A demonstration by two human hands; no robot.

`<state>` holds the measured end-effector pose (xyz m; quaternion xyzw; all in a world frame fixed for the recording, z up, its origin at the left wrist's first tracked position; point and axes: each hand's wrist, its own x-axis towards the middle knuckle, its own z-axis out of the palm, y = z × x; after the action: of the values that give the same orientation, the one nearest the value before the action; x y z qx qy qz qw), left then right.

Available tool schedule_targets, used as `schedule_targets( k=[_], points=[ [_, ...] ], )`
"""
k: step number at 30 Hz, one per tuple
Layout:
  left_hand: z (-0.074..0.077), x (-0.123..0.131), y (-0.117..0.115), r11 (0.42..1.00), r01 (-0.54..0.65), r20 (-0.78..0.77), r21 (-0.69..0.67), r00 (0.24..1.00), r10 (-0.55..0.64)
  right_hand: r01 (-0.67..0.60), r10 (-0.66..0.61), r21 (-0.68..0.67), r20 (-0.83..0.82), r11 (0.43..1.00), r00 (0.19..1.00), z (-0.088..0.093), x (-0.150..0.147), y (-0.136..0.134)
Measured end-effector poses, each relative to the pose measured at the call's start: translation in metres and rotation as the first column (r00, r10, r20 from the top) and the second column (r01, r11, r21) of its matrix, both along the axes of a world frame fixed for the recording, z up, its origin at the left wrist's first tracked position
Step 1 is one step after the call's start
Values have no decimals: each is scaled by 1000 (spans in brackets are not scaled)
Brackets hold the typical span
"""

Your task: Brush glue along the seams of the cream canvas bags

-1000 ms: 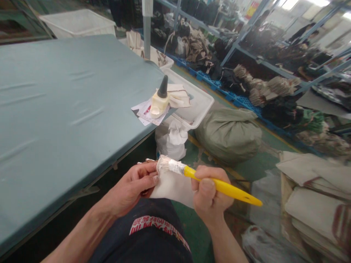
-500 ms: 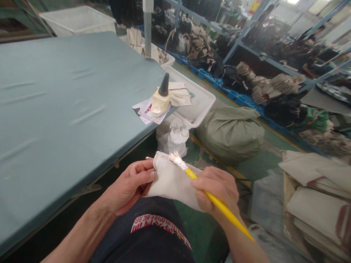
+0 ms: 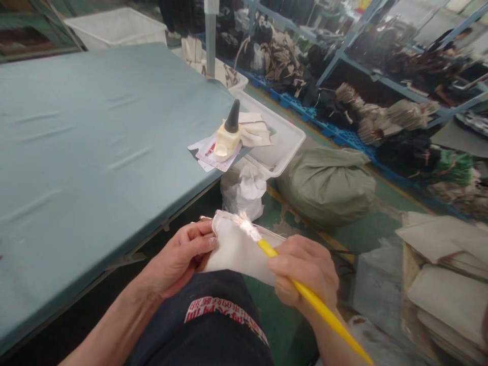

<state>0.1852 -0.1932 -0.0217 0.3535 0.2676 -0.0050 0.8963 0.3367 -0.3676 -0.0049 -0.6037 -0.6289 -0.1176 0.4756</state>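
Note:
My left hand (image 3: pixel 186 256) pinches the left end of a white fabric piece (image 3: pixel 240 254) above my lap, thumb on top and fingers behind. In my right hand (image 3: pixel 305 272) is a yellow-handled brush (image 3: pixel 322 307), gripped between thumb and fingers. Its whitish bristles touch the upper edge of the fabric piece. The right end of the fabric disappears behind my right hand. On the table corner, a cream bottle with a black cone top (image 3: pixel 227 140) leans on some papers (image 3: pixel 206 155).
The blue-green table (image 3: pixel 95 117) fills the left. Beyond its corner are a white tray (image 3: pixel 292 145), a white plastic bag (image 3: pixel 244 190) and a large green sack (image 3: pixel 328 185). Stacked pale pieces (image 3: pixel 450 300) stand at right. Blue racks (image 3: pixel 331 66) hold bundles behind.
The view has shifted slightly, so the surroundings sit a little further right. My right hand and the brush have moved slightly right; my left hand keeps its hold on the fabric.

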Motion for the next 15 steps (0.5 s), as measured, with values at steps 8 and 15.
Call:
schedule_targets(
  k=[8, 15],
  points=[
    [2, -15, 2, 996, -71, -12, 46, 997, 71, 152, -150, 52, -40, 987, 988, -7, 3, 0],
    [3, -51, 6, 963, -191, -18, 188, 980, 198, 331, -332, -31, -62, 943, 941, -23, -16, 27]
  ],
)
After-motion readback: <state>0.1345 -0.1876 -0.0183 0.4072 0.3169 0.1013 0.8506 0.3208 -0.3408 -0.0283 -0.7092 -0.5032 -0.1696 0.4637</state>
